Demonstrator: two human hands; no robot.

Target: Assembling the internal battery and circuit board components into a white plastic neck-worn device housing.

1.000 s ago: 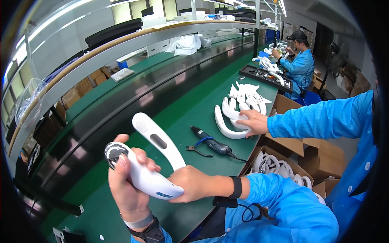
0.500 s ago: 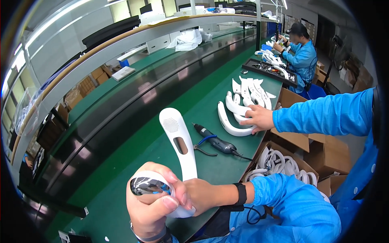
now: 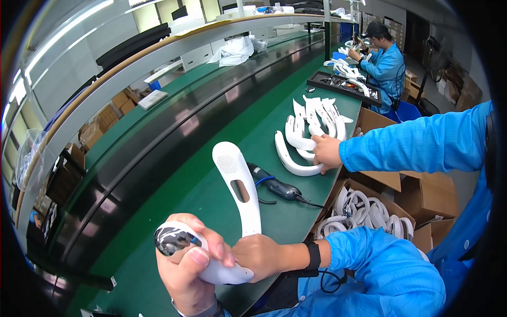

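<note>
My left hand (image 3: 193, 259) is wrapped round the shiny mirror-faced end of a white curved, U-shaped neck-band piece (image 3: 248, 214). Its thumb lies across the white shell beside the mirror face. My right hand (image 3: 259, 257), with a black band at the wrist, is closed round the lower part of the same piece. The other arm of the piece stands up between me and the conveyor, showing a dotted grille and an oblong cut-out. Behind it on the green bench lies a dark corded power screwdriver (image 3: 280, 185), with blue-handled pliers (image 3: 266, 179) partly hidden.
A co-worker's hand (image 3: 327, 152) reaches from the right onto several white curved pieces (image 3: 298, 166). Cardboard boxes (image 3: 428, 195) stand below the bench edge, one holding white rings. Farther off, a seated person (image 3: 388, 66) works by a black tray (image 3: 372, 100). A dark conveyor (image 3: 158, 142) runs along the left.
The mirror-faced end in my left hand has moved left, farther from the upright arm of the piece. The view has shifted slightly, and the pliers are more covered. The co-worker's hand stays at the pile.
</note>
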